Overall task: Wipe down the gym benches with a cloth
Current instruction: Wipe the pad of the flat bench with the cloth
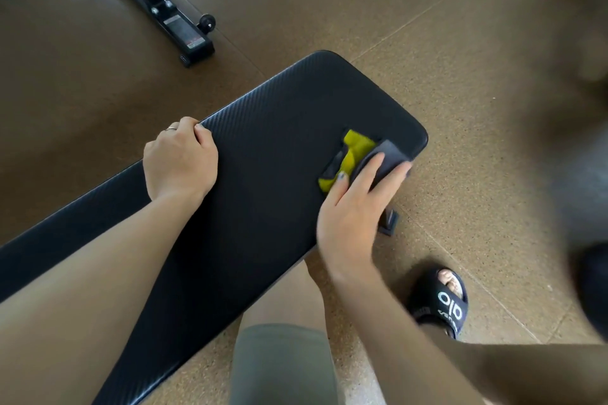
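Observation:
A flat black gym bench with a woven-pattern pad runs from the lower left up to a rounded end at centre right. My right hand presses a grey and yellow-green cloth flat onto the pad near its right edge, fingers spread over the cloth. My left hand rests on the far long edge of the pad, fingers curled over that edge, a ring on one finger.
A second bench's black metal frame with small wheels stands on the brown speckled floor at the upper left. My bare knee, grey shorts and a foot in a black slide sandal are beside the bench. A bench foot shows below the pad.

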Demonstrator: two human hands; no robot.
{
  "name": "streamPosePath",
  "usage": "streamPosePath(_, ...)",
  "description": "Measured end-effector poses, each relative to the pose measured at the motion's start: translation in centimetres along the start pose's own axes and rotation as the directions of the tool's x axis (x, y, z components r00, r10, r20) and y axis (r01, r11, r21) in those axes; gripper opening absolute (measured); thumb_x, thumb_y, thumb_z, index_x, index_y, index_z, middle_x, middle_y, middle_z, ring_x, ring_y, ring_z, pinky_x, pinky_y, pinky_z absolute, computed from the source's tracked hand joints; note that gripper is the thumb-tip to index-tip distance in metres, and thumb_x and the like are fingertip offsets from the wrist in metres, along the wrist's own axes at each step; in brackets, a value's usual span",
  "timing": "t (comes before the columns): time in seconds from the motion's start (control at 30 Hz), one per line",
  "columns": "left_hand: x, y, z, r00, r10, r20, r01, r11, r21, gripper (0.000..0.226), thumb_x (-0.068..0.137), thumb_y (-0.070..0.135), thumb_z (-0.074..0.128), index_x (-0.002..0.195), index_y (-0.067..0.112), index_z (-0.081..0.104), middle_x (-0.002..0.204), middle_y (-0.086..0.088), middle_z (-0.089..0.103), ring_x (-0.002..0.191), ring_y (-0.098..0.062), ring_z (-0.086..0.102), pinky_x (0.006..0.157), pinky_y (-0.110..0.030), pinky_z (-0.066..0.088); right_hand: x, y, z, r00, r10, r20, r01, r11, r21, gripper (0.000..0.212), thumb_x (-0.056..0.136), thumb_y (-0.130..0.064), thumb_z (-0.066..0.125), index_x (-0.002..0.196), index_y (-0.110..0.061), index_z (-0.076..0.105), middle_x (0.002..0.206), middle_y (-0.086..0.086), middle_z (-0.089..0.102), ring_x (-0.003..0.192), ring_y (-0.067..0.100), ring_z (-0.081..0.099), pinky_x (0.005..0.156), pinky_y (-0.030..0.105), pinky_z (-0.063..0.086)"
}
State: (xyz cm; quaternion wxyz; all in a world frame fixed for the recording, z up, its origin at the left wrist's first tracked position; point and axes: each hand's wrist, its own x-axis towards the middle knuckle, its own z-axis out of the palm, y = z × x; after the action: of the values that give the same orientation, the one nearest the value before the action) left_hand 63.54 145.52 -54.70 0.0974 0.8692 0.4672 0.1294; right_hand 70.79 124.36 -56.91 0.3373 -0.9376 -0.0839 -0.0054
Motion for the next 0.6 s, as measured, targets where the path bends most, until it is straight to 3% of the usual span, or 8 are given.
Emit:
streamPosePath(0.1,-0.2,0.1,-0.1,1.000,0.006,0.001,-0.006,1.000,0.003,0.043,0.109,0.027,0.030,0.125,0.005,0.065,0.117,-0.017,0.070,0.101,-0.038,0.063,0.095,-0.050,0.044,-0.7,0.2,-0.1,0.998,-0.027,0.060,0.024,0.999,0.045,0.062,0.110,-0.030,0.040,0.162,-0.004,0.018,0.168,0.025,-0.009,0.157,0.039,-0.001,0.125,0.029,0.012)
streamPosePath(0.23,-0.1,-0.1,0.0,1.000,0.006,0.003,-0.005,1.000,-0.004,0.043,0.109,0.027,0.031,0.125,0.005,0.064,0.117,-0.016,0.070,0.102,-0.037,0.063,0.095,-0.050,0.044,6.2,0.7,-1.2,0.987,0.102,0.122,-0.110,0.992,0.065,0.066,0.111,-0.032,0.035,0.163,-0.005,0.005,0.166,0.027,-0.019,0.156,0.040,-0.012,0.129,0.041,0.010)
streamPosePath(0.33,0.1,-0.1,0.1,1.000,0.004,0.002,-0.004,1.000,-0.003,0.043,0.109,0.027,0.030,0.122,0.006,0.065,0.114,-0.016,0.070,0.100,-0.037,0.062,0.094,-0.050,0.044,8.4,0.5,-1.4,0.984,0.156,0.083,-0.158,0.987,0.021,0.065,0.111,-0.033,0.033,0.163,-0.007,0.004,0.166,0.028,-0.015,0.156,0.043,-0.007,0.126,0.041,0.012)
streamPosePath(0.5,0.1,-0.2,0.3,1.000,-0.006,-0.012,0.006,1.000,-0.010,0.041,0.108,0.027,0.031,0.116,0.006,0.065,0.109,-0.015,0.070,0.096,-0.036,0.062,0.092,-0.049,0.043,1.8,0.1,-0.7,0.998,0.029,0.064,-0.023,0.996,-0.084,0.061,0.111,-0.033,0.034,0.163,-0.007,0.015,0.168,0.025,-0.008,0.157,0.040,-0.003,0.123,0.032,0.009)
streamPosePath(0.6,0.0,-0.2,0.3,1.000,-0.004,-0.021,0.004,1.000,-0.008,0.041,0.108,0.026,0.031,0.117,0.006,0.066,0.109,-0.015,0.071,0.096,-0.036,0.062,0.092,-0.048,0.044,-0.4,0.4,-0.8,0.991,-0.068,0.112,0.088,0.978,-0.191,0.062,0.109,-0.039,0.033,0.162,-0.008,0.022,0.168,0.026,-0.002,0.156,0.044,0.003,0.117,0.034,0.021)
